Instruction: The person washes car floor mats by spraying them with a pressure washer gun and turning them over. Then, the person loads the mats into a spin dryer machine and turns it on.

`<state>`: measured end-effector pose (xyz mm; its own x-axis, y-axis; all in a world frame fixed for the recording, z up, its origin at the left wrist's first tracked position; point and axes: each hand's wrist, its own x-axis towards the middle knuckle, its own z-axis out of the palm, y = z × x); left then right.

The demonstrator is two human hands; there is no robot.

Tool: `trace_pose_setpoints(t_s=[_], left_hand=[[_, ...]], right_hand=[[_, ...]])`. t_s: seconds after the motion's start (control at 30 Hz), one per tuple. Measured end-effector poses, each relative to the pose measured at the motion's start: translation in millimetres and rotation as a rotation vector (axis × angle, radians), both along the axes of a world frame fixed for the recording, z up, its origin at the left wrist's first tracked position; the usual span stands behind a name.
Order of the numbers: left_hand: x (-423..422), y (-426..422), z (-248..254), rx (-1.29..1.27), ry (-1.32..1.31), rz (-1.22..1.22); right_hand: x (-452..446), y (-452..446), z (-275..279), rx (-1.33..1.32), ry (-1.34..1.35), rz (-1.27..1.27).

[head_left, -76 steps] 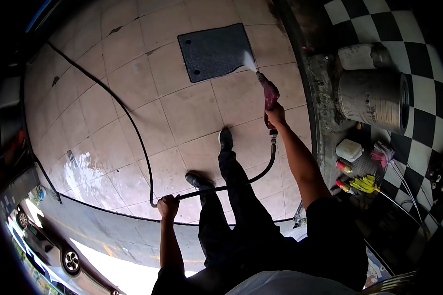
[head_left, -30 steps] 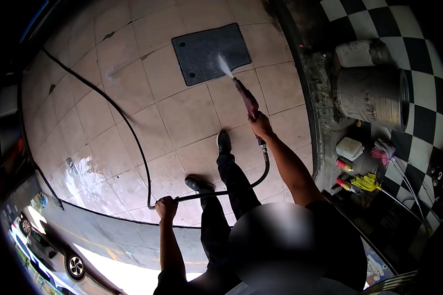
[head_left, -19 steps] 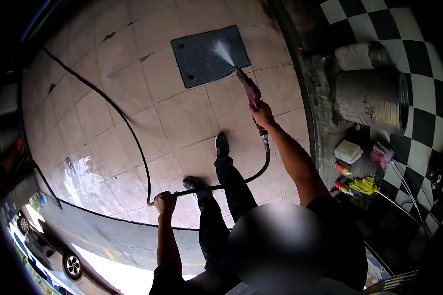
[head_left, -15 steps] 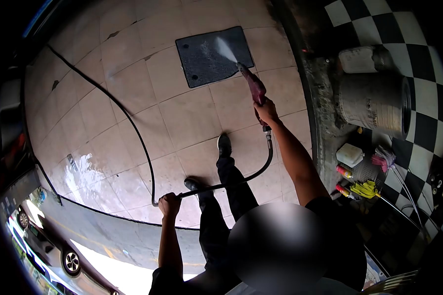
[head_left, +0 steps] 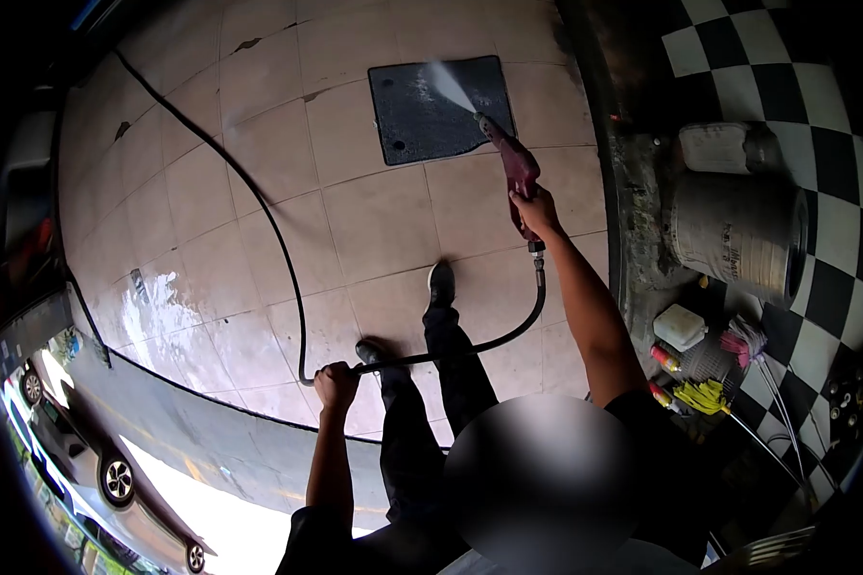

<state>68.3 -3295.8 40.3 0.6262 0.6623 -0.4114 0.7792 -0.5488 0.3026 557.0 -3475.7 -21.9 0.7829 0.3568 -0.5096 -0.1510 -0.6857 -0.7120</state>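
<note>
My right hand (head_left: 535, 213) is closed round the grip of a dark red spray gun (head_left: 518, 172). A white jet of water (head_left: 451, 86) leaves its nozzle and lands on a dark car floor mat (head_left: 422, 125) lying flat on the tiles. From the gun's base a black hose (head_left: 489, 345) curves down and across in front of my legs. My left hand (head_left: 337, 386) is wrapped round that hose, and beyond it the hose runs up the floor to the far left.
A large bucket (head_left: 738, 235), a white jerrycan (head_left: 679, 327), a yellow mop head (head_left: 702, 396) and a pink mop head (head_left: 743, 340) are on the right by a checkered floor (head_left: 777, 91). My shoes (head_left: 440, 285) stand on tiles. Outside, lower left, is a parked car (head_left: 115, 470).
The whole view has shifted slightly, so the mat and gun appear farther right. The jet's landing spot has moved left across the mat. Both hands keep their hold.
</note>
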Motion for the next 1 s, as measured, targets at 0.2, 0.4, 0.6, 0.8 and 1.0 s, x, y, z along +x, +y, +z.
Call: trace_pose_setpoints(t_s=[0.2, 0.4, 0.6, 0.8, 1.0], left_hand=[[-7, 7, 2, -0.050, 0.071, 0.002], [-29, 11, -3, 0.012, 0.094, 0.004], [-19, 4, -4, -0.033, 0.043, -0.038], [-26, 7, -11, -0.012, 0.030, -0.041], [-28, 15, -6, -0.006, 0.027, -0.077]], right_hand=[[-26, 24, 5, -0.050, 0.125, 0.083], [-29, 31, 4, -0.031, 0.005, 0.042], [-40, 24, 18, -0.102, 0.036, 0.155], [-27, -44, -5, -0.040, -0.009, -0.207], [-54, -58, -20, -0.078, 0.068, -0.162]])
